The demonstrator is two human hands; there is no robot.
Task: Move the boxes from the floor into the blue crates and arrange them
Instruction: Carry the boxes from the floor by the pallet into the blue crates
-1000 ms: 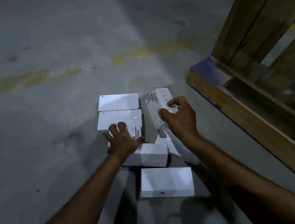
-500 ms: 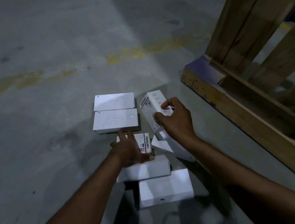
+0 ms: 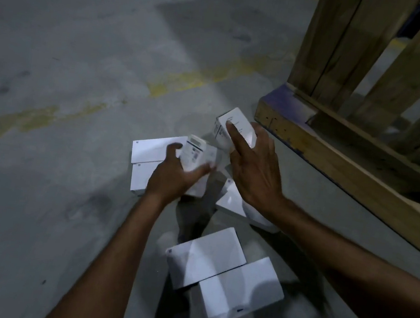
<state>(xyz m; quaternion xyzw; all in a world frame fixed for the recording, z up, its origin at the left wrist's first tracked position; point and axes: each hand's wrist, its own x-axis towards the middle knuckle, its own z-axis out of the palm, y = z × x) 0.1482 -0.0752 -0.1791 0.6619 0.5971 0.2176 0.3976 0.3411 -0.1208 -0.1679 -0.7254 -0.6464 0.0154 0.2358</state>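
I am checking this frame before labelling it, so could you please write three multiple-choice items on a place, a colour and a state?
1. Where is the wooden pallet?
A. Right of the boxes
B. Left of the boxes
C. On top of the boxes

2. What colour are the floor boxes?
A. Blue
B. White
C. Red

3. What is the right hand doing?
A. Resting flat on the floor
B. Hanging empty
C. Holding a small box

Answers: A, timber frame stands at right; B, all faces are white; C, fingers wrap the raised box.

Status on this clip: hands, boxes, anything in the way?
Left hand gripping a small box. Right hand holding another box. Other boxes on the floor; no blue crates in view.
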